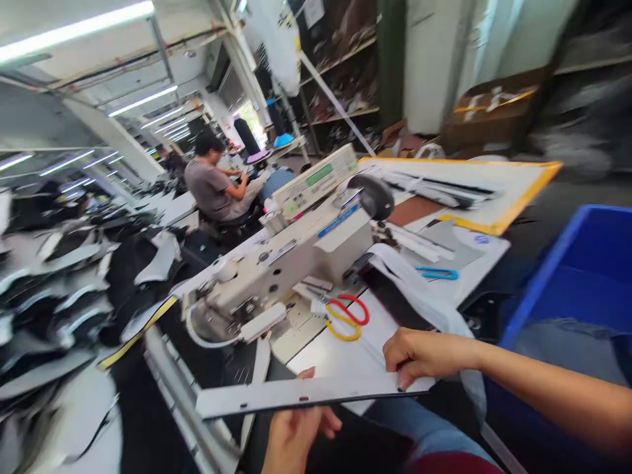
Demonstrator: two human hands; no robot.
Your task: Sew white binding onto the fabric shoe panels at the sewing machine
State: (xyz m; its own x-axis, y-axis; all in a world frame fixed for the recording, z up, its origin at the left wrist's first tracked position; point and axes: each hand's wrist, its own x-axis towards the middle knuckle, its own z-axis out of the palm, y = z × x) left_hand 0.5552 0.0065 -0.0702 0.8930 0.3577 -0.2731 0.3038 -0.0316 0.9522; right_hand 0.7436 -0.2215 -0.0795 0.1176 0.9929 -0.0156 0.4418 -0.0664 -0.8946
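Observation:
A long, thin grey template strip point(276, 396) with small holes lies across the bottom of the view, held at both ends. My left hand point(295, 431) grips its lower edge from underneath, thumb on top. My right hand point(419, 355) pinches its right end, fingers curled over the edge. Just beyond the strip is the white sewing table point(345, 355). On it lie red and yellow handled scissors point(345, 317), beside the large white sewing machine point(291, 263).
A blue plastic bin point(582, 276) stands at the right. Blue clips point(437, 272) and a yellow-edged template board point(474, 187) lie behind the machine. Stacks of dark and grey cut pieces point(64, 296) fill the left. Another person point(214, 187) sits working further back.

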